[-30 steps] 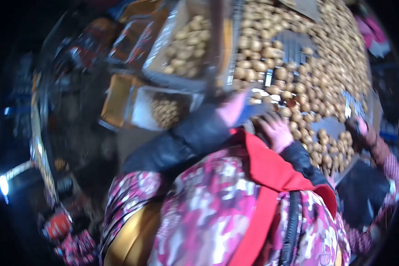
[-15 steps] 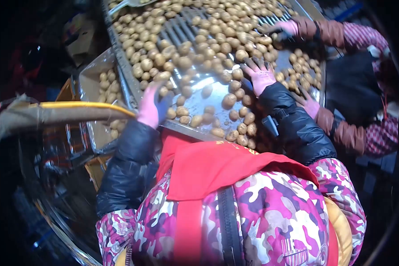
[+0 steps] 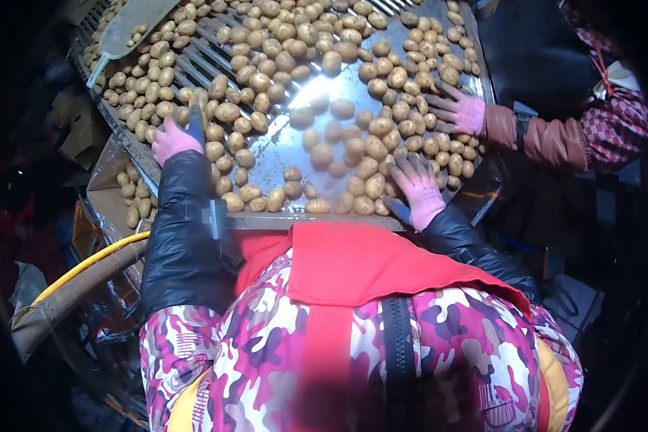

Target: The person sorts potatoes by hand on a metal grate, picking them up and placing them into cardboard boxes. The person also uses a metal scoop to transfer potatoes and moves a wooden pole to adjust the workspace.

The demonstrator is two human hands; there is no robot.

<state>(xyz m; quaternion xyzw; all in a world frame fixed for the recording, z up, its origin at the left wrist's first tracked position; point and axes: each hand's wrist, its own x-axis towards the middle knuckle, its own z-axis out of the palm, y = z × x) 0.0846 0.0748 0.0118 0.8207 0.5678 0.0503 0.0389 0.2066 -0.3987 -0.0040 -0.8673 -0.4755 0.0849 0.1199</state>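
My left hand (image 3: 180, 137), in a pink glove with dark fingers, rests at the left side of the metal tray (image 3: 266, 155) among potatoes (image 3: 155, 90). Its fingers are spread and point away from me. Near the tray's front right edge, my right hand (image 3: 416, 189), gloved the same way, lies with fingers apart against a cluster of potatoes (image 3: 374, 147). Neither hand grips a potato. Between the hands, several potatoes are blurred over the shiny metal.
A co-worker's gloved hand (image 3: 459, 111) touches potatoes at the tray's right side. A scoop (image 3: 133, 29) lies at the back left. Left of the tray stands a lined box (image 3: 106, 176) of potatoes, with a yellow-edged padded bar (image 3: 86, 277) below it.
The view has turned and shifted. My left hand has moved farther up the tray's left side, my right hand nearer the front edge. Only one co-worker's hand now shows; more potatoes lie by my right hand.
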